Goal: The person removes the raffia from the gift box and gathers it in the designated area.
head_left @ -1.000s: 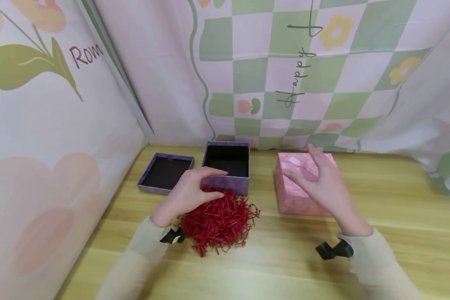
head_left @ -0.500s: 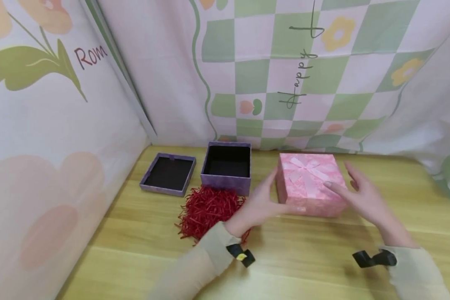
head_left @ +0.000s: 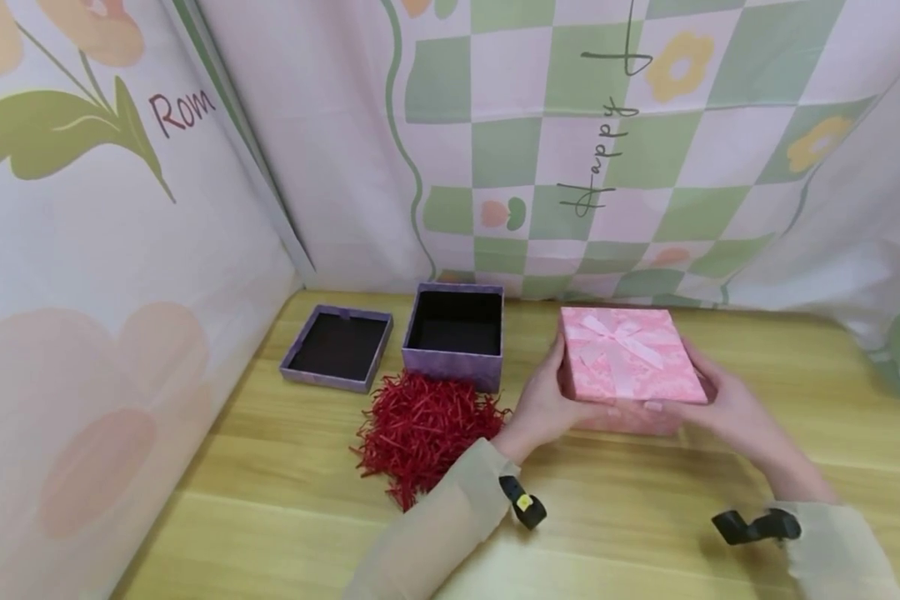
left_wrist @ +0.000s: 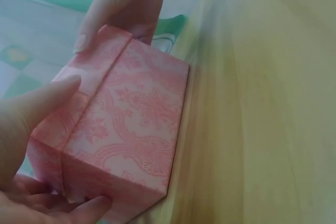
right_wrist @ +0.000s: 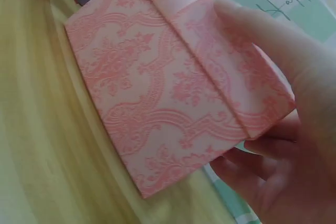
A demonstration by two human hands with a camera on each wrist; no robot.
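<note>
A pink gift box (head_left: 626, 417) with embossed patterns stands on the table. Its lid (head_left: 585, 379) carries a pale pink ribbon bow (head_left: 618, 337). My left hand (head_left: 547, 408) grips the lid from the left, with its thumb along the front face and fingers at the side. From the right, my right hand (head_left: 738, 412) holds the lid the same way. In both wrist views the thumbs lie on the lid's front band, close to the ribbon. The lid still sits over the box body, and the inside of the box is hidden.
An open purple box (head_left: 453, 367) with a black inside stands left of the pink one. Its upturned lid (head_left: 337, 346) lies farther left. A heap of red shredded paper (head_left: 427, 429) lies in front, close to my left forearm. A patterned curtain (head_left: 510, 150) hangs behind.
My left hand has moved right from above the red shredded paper to the pink box. My right hand has come down to its right side. Both hands now grip the lid.
</note>
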